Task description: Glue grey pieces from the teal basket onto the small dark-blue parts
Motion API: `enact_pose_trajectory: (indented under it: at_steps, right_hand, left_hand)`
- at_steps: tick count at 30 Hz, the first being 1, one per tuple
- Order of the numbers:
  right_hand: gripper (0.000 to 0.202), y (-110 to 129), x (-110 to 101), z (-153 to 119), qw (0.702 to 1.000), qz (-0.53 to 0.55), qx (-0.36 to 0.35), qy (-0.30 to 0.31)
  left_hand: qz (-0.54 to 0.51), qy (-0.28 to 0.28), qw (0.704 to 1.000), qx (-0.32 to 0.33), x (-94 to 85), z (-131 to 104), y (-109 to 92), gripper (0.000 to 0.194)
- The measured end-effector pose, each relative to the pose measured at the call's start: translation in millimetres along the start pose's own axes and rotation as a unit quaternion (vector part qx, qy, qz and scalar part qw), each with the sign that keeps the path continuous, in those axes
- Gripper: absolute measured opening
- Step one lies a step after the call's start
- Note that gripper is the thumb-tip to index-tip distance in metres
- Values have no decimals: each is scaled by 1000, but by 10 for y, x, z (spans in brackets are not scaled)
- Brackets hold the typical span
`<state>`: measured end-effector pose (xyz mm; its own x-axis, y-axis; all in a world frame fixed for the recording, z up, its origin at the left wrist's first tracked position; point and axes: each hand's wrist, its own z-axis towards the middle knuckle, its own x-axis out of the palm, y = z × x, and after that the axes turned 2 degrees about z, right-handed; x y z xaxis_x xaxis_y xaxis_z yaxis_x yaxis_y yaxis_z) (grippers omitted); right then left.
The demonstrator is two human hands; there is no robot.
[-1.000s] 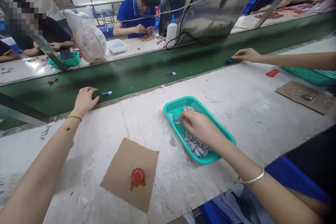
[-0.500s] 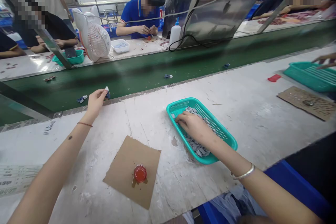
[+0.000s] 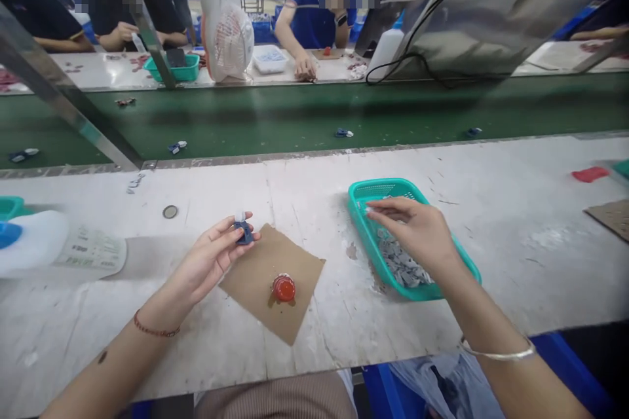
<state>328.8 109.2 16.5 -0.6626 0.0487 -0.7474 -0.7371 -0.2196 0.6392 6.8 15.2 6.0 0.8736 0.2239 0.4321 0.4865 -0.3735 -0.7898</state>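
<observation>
Between the fingers of my left hand (image 3: 216, 252) is a small dark blue piece (image 3: 243, 233) with a whitish top, over the left corner of a brown cardboard square (image 3: 260, 278). A red round cap (image 3: 284, 288) sits on the cardboard, with a wet stain around it. My right hand (image 3: 417, 229) is above the green basket (image 3: 469, 266), its thumb and fingertips pinched on a small whitish piece (image 3: 369, 209). Many grey pieces (image 3: 400, 262) lie in the basket, partly hidden under that hand.
A white bottle (image 3: 93, 249) lies at the left, near a round metal disc (image 3: 170, 211). Beyond the table edge, a green belt (image 3: 275, 124) carries small blue pieces. A red item (image 3: 590, 174) is at right. People sit across the belt.
My left hand has come back from the belt edge to the cardboard, still holding the blue piece. My right hand has risen from the grey pieces with a small piece. The view has shifted left.
</observation>
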Motion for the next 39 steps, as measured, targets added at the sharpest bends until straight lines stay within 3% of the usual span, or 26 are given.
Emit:
enact_pose_trajectory:
  at_steps: [3, 8, 12, 34, 39]
  right_hand:
    - [16, 322, 88, -259, 997, 56, -47, -9]
    - [9, 753, 398, -644, 970, 123, -111, 176]
    - [11, 851, 588, -747, 950, 147, -127, 246]
    - [16, 932, 665, -730, 935, 14, -194, 297]
    - [15, 952, 599, -673, 946, 78, -136, 283]
  left_hand:
    - [-14, -27, 1000, 5, -84, -230, 143, 24]
    - [21, -96, 995, 16, -202, -504, 440, 29]
    - [54, -128, 989, 44, -229, -627, 608, 27]
    - [76, -68, 994, 30, -29, -677, 766, 20]
    - [72, -58, 995, 41, 22, -652, 768, 20]
